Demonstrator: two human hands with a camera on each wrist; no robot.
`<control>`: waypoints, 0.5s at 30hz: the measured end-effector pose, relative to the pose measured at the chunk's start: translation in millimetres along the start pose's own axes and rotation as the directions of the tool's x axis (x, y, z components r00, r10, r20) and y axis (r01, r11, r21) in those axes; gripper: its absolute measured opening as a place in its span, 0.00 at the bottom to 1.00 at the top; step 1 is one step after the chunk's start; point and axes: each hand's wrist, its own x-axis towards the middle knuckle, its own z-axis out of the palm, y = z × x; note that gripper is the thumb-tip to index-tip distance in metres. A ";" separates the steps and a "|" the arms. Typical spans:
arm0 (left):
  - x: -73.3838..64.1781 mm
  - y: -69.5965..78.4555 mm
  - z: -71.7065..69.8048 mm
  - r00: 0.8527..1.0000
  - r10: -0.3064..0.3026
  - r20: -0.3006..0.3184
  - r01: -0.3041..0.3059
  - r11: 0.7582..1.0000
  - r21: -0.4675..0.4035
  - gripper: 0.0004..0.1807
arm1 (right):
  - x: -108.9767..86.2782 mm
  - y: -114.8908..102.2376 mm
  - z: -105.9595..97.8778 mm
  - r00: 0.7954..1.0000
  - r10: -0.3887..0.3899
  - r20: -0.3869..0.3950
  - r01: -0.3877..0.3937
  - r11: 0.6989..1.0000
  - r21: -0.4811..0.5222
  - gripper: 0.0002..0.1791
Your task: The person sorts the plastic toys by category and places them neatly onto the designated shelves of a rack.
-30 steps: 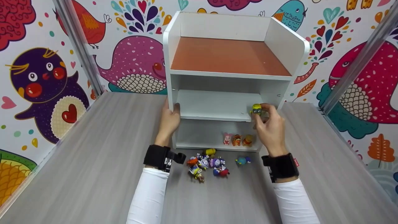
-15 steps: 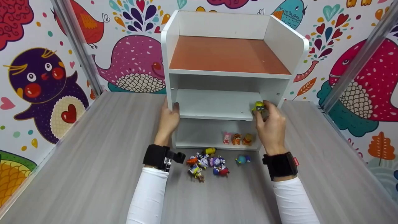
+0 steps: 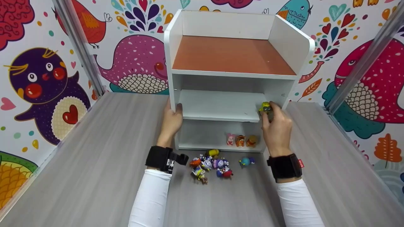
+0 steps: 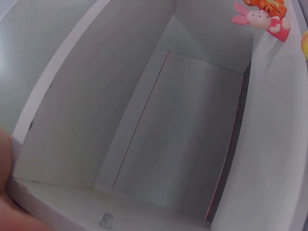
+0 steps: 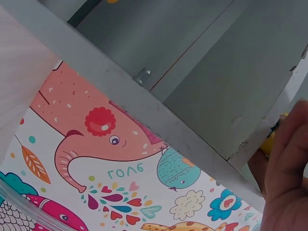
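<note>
My left hand point(image 3: 170, 123) grips the left side panel of a white shelf unit point(image 3: 221, 105), thumb on its front edge. In the left wrist view that hand point(image 4: 17, 214) shows only at the lower left. At the right end of the middle shelf, my right hand point(image 3: 278, 132) pinches a small yellow-green toy figurine point(image 3: 264, 106) with dark eye markings, its lower part hidden by the fingers. The right wrist view shows a yellow bit of the figurine point(image 5: 268, 144) beside the curled fingers. Below stand a pink piglet figurine point(image 3: 230, 139), an orange tiger figurine point(image 3: 240, 141) and a bear figurine point(image 3: 251, 141).
On the grey wood-grain table point(image 3: 104, 157), before the unit, lies a pile of several small figurines point(image 3: 206, 164). A blue figurine point(image 3: 245, 162) lies to their right. The unit's top board point(image 3: 233, 56) is orange-brown. Printed cartoon walls with metal posts point(image 3: 80, 47) enclose the table.
My right hand has moved slightly right with the figurine, which has gone from the middle shelf's front edge to its right end by the side panel. The left hand stays in place.
</note>
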 end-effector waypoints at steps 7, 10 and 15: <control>0.7 0.2 0.2 1.000 -0.012 0.004 0.012 1.000 -0.001 0.33 | 0.1 -0.3 0.0 1.000 0.014 -0.007 -0.014 1.000 -0.012 0.21; 1.0 -0.5 -0.3 1.000 -0.009 0.006 0.009 1.000 0.000 0.33 | -0.1 -0.4 0.7 1.000 0.021 -0.009 -0.021 1.000 -0.014 0.21; 0.3 -1.0 -0.4 1.000 -0.005 0.002 0.005 1.000 -0.001 0.33 | -0.8 -0.3 1.8 0.999 0.040 -0.006 -0.040 0.999 -0.020 0.21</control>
